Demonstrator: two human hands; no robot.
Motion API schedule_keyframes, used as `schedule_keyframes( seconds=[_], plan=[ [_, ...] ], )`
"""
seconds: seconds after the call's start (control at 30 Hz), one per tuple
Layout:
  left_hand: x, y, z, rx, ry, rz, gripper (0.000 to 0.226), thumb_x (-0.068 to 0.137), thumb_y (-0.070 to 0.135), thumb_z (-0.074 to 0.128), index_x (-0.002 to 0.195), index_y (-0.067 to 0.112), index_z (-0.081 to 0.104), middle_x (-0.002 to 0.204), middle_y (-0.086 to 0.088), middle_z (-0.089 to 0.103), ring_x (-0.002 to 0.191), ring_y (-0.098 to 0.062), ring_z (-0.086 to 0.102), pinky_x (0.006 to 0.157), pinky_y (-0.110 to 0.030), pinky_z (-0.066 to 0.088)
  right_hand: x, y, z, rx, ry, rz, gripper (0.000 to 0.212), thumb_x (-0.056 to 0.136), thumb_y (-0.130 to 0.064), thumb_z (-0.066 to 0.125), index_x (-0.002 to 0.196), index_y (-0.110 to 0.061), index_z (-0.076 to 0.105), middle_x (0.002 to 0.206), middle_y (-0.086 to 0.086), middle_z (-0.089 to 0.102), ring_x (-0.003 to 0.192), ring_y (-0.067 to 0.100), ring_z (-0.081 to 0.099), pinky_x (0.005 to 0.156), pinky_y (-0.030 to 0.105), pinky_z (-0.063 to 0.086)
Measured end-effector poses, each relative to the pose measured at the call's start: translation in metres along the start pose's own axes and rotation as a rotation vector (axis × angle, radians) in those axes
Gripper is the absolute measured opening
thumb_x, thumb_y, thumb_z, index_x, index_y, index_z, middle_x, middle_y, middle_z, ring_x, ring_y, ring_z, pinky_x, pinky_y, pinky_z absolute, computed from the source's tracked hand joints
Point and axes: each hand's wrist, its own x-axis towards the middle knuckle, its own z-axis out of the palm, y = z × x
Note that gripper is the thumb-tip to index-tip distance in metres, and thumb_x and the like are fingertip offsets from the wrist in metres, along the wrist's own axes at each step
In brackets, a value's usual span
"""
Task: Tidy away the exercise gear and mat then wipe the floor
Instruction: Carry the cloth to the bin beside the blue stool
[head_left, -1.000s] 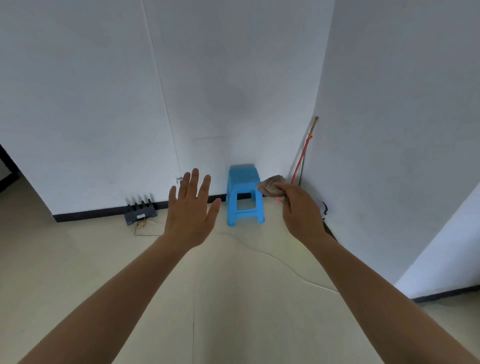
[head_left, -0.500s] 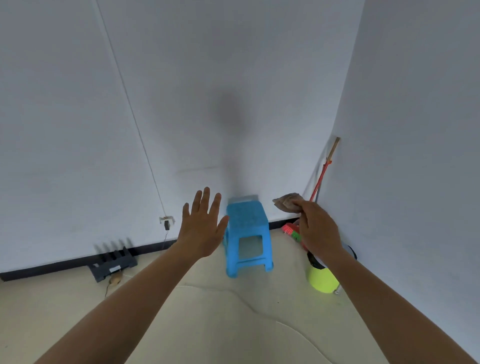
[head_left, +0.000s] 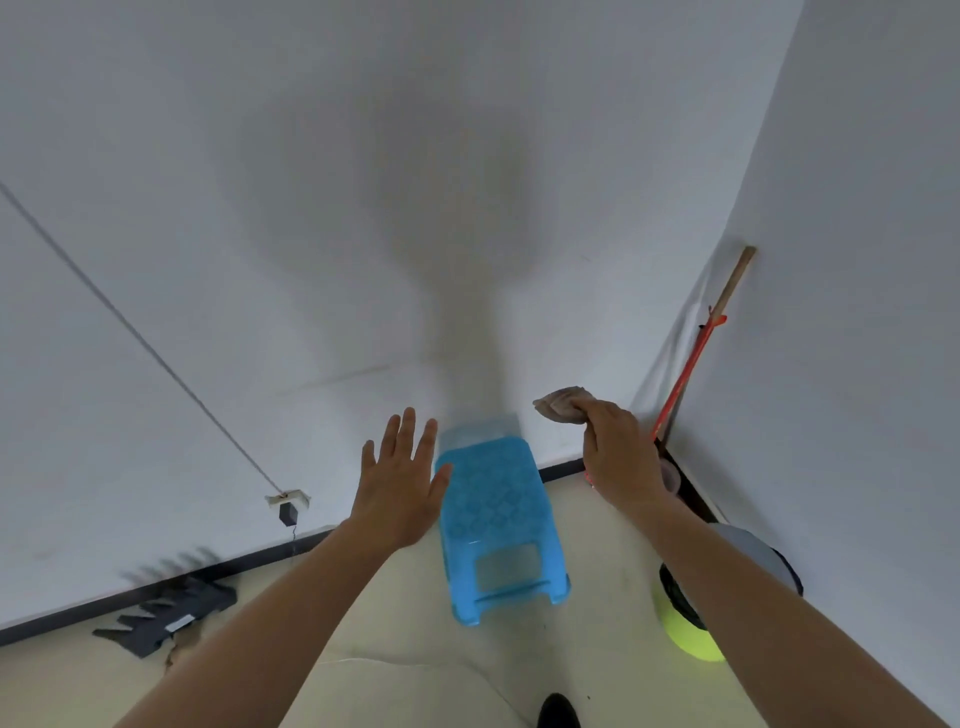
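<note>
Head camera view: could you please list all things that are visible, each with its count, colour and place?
stool: one, blue, on the floor against the wall, between the hands.
cloth: one, brownish, bunched, held up right of the stool.
long handle: one, wood and red, leaning in the right corner.
bucket: one, yellow-green, on the floor by the right wall.
pronged rack: one, black, on the floor by the baseboard, far left.
wall socket: one, white with black plug, low on the wall left of the stool.
left hand: one, open, fingers spread, beside the stool's top.
right hand: one, grips the cloth.
</note>
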Motion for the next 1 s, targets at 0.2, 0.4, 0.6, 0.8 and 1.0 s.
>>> schedule_keyframes(
  seconds=[0.2, 0.4, 0.6, 0.8, 1.0],
  plan=[
    [0.092, -0.020, 0.039, -0.039, -0.091, -0.044, 0.063, 0.103, 0.048, 0.015, 0.157, 0.022, -0.004, 0.164, -0.006, -0.015, 0.151, -0.023, -0.012, 0.122, -0.047, 0.005, 0.082, 0.024, 0.082, -0.027, -0.213, 0.047, 0.041, 0.094, -0.004, 0.042, 0.129, -0.022, 0.057, 0.126, -0.001, 0.064, 0.118, 0.024, 0.055, 0.088, 0.036, 0.048],
    [0.164, -0.037, 0.149, -0.090, -0.249, -0.051, 0.061, 0.104, 0.041, 0.019, 0.157, 0.018, 0.000, 0.164, -0.009, -0.010, 0.152, -0.026, -0.008, 0.122, -0.048, 0.009, 0.097, 0.072, 0.184, -0.025, -0.325, 0.084, 0.041, 0.095, -0.007, 0.047, 0.133, -0.020, 0.054, 0.129, 0.002, 0.063, 0.115, 0.027, 0.058, 0.090, 0.040, 0.050],
    [0.205, -0.038, 0.298, -0.139, -0.428, -0.075, 0.060, 0.104, 0.039, 0.021, 0.157, 0.017, 0.002, 0.164, -0.010, -0.008, 0.152, -0.026, -0.006, 0.121, -0.049, 0.013, 0.081, 0.119, 0.308, -0.028, -0.345, 0.175, 0.042, 0.097, -0.008, 0.048, 0.138, -0.015, 0.054, 0.134, 0.007, 0.060, 0.120, 0.029, 0.054, 0.092, 0.042, 0.048],
    [0.190, -0.046, 0.413, -0.130, -0.552, -0.068, 0.059, 0.104, 0.033, 0.026, 0.157, 0.018, 0.006, 0.165, -0.008, -0.008, 0.152, -0.027, -0.002, 0.119, -0.050, 0.017, 0.027, 0.154, 0.419, -0.183, -0.746, 0.154, 0.059, 0.102, -0.040, 0.042, 0.156, -0.020, 0.028, 0.161, 0.009, 0.029, 0.147, 0.035, 0.024, 0.120, 0.051, 0.018],
    [0.173, -0.066, 0.440, -0.124, -0.691, -0.023, 0.063, 0.103, 0.028, 0.028, 0.156, 0.026, -0.007, 0.163, 0.002, -0.021, 0.152, -0.023, 0.002, 0.119, -0.051, 0.019, 0.003, 0.168, 0.433, -0.328, -0.993, 0.171, 0.066, 0.103, -0.054, 0.028, 0.159, -0.029, 0.005, 0.167, 0.003, -0.003, 0.153, 0.032, -0.006, 0.122, 0.055, -0.001]
  ],
)
